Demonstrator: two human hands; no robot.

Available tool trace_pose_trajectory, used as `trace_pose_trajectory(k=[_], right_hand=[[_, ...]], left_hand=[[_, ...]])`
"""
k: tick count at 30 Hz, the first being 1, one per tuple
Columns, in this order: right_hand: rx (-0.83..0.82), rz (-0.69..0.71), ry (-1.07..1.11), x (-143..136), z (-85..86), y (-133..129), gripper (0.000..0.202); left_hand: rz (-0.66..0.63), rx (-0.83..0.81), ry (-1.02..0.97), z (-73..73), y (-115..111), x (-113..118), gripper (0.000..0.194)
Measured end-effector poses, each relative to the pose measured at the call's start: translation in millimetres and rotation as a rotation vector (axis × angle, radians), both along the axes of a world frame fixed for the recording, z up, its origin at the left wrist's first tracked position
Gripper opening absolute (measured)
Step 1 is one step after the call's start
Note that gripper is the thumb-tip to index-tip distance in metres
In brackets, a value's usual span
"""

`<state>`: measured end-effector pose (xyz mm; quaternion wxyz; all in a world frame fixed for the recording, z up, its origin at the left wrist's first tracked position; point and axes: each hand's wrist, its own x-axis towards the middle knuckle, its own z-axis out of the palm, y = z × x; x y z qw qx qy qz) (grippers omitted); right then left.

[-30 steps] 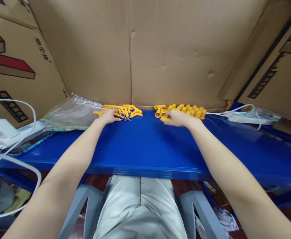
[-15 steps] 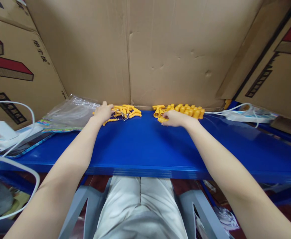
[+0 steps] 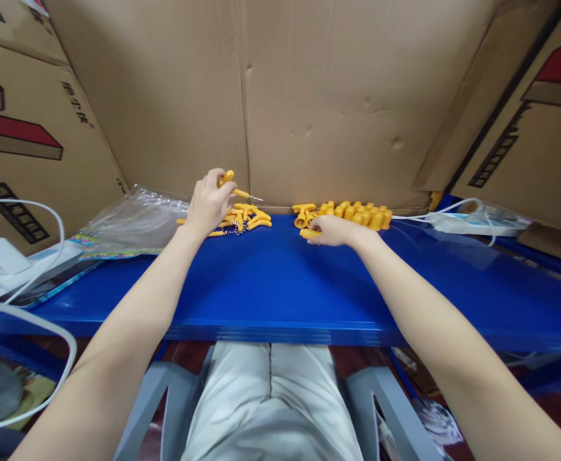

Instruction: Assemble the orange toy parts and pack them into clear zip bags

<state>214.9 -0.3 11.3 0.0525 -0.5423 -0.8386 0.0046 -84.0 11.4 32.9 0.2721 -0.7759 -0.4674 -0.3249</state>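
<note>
In the head view, my left hand is raised above the blue shelf, closed around a yellow T-handled corkscrew. Its metal spiral points to the right. Below it lies a pile of similar yellow corkscrews with their metal spirals showing. My right hand is low over the shelf, its fingers closed on a yellow plastic piece whose far part the fingers hide. Right behind that hand are yellow pieces with round open ends and rows of yellow plastic sleeves.
The blue shelf has cardboard along its back. On the left are a clear plastic bag, a phone and a white power strip with cables. Another power strip lies at the right.
My left hand has risen from the corkscrew pile, lifting one corkscrew out. My right hand stays almost in place at the yellow pieces.
</note>
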Motion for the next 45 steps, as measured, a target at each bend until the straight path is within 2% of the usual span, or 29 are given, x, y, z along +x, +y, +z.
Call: trace_pose_trajectory(k=[5, 11, 16, 20, 24, 30, 36, 45], right_hand=[[0.036, -0.005, 0.029, -4.6, 1.2, -4.9, 0.018], [0.208, 0.14, 0.155, -13.2, -2.9, -4.5, 0.027], [0.2, 0.217, 0.174, -22.2, -7.1, -6.7, 0.026], [0.118, 0.194, 0.097, -25.0, -10.2, -8.2, 0.025], [0.065, 0.182, 0.068, -23.1, -12.1, -6.7, 0.026], [0.084, 0.136, 0.046, -20.6, -12.7, -4.4, 0.024], [0.08, 0.112, 0.023, -22.5, -9.9, -8.1, 0.024], [0.123, 0.008, -0.102, -19.7, -9.1, -8.3, 0.03]], left_hand=[[-0.153, -0.033, 0.071, -8.9, -6.3, 21.6, 0.026], [-0.173, -0.176, 0.117, -29.2, -6.3, 35.7, 0.031], [-0.18, -0.268, 0.107, -38.2, -2.1, 36.2, 0.03], [-0.138, -0.318, 0.11, -40.2, 4.4, 30.9, 0.029], [-0.132, -0.448, 0.132, -40.7, 10.0, 24.5, 0.029], [-0.135, -0.533, 0.104, -39.6, 10.5, 21.3, 0.031], [-0.15, -0.547, 0.119, -38.8, 8.0, 23.0, 0.032], [-0.144, -0.626, 0.093, -36.2, 3.5, 24.2, 0.03]])
